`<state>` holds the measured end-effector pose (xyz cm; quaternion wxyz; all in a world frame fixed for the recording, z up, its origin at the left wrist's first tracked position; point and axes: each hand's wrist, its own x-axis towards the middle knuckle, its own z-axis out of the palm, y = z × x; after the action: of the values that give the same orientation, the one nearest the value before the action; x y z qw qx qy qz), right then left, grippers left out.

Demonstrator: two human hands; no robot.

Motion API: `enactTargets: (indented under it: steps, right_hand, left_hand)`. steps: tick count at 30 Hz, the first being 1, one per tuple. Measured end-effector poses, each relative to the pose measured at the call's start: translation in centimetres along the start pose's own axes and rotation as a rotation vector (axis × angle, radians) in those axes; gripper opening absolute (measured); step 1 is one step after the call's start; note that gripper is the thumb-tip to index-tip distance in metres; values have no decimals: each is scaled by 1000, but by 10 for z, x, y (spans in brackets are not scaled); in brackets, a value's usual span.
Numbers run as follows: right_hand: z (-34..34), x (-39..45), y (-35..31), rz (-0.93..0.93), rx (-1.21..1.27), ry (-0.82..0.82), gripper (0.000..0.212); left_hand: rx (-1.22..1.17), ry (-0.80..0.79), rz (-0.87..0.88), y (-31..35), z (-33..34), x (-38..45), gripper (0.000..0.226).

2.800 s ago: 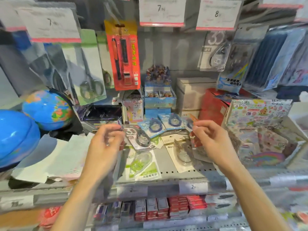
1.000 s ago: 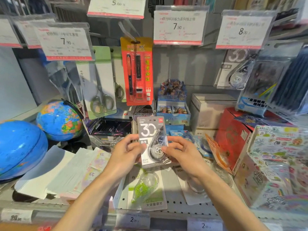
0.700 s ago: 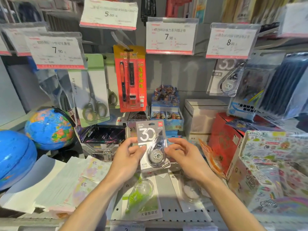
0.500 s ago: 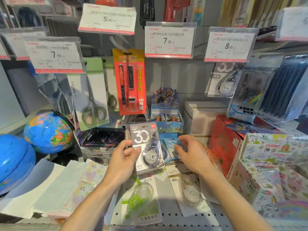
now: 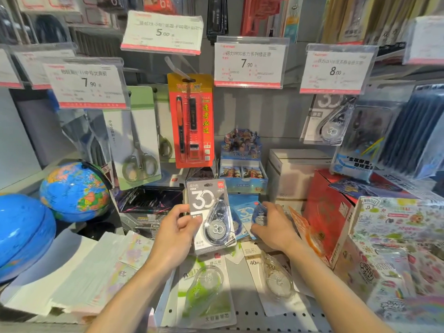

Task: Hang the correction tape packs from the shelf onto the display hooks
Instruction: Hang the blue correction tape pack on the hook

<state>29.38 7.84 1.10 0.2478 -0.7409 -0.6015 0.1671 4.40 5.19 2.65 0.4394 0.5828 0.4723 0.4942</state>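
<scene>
My left hand (image 5: 176,227) holds a grey "30" correction tape pack (image 5: 210,216) upright above the shelf, thumb on its left edge. My right hand (image 5: 272,227) reaches down onto a blue correction tape pack (image 5: 247,216) lying on the shelf, fingers curled at its right edge. A green pack (image 5: 206,292) and a white "40m" pack (image 5: 271,277) lie flat on the shelf in front. A matching grey "30" pack (image 5: 329,121) hangs on a hook at the upper right, under the 8.00 tag. The hook under the 7.90 tag (image 5: 249,62) carries nothing visible.
Hanging scissors (image 5: 137,140) and an orange pen pack (image 5: 192,121) are at left centre. Two globes (image 5: 74,191) stand at left, stacked paper (image 5: 79,270) below them. A red box (image 5: 329,212) and sticker boxes (image 5: 394,241) crowd the right. Card boxes (image 5: 242,174) stand behind.
My right hand let go of the grey pack and moved right, down onto the blue pack on the shelf. My left hand alone keeps the grey pack upright. The view tilted upward.
</scene>
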Motion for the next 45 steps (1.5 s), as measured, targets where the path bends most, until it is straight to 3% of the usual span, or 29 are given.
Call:
enactTargets:
  steps: [6,7,10,16,21,25,29,32,39,45]
  right_hand:
    - [-14,-22,1,-33,204,62,97]
    - [-17,-28,0,-33,253,65,93]
    - [-24,-40,0,-113,442,90,51]
    - [-28,-53,-7,-135,667,-5,72]
    - [-24,-59,-16,-198,734,-77,81]
    - [-21,-63,-26,-227,827,-161,71]
    - [-24,-64,-33,-200,869,-131,60]
    - [-33,-68,-37,-187,856,-121,64]
    - [-89,-87,-25,-223,892,-105,64]
    - [-157,-105,23,-299,958,-46,65]
  left_hand:
    - [-7,-5,-14,-5,-1,1,16]
    - [-6,-4,-21,-5,-1,2,16]
    - [-26,-13,-37,-5,3,0,16]
    - [-88,-26,-38,-4,6,-2,14]
    - [-166,-73,-18,0,0,-7,16]
    - [-228,-67,-22,3,-10,-12,16]
    - [-242,-84,1,9,-22,-17,16]
    - [-226,-106,28,15,-25,-19,16]
    - [-205,-164,119,45,1,-27,17]
    - [-139,-161,248,80,52,-38,14]
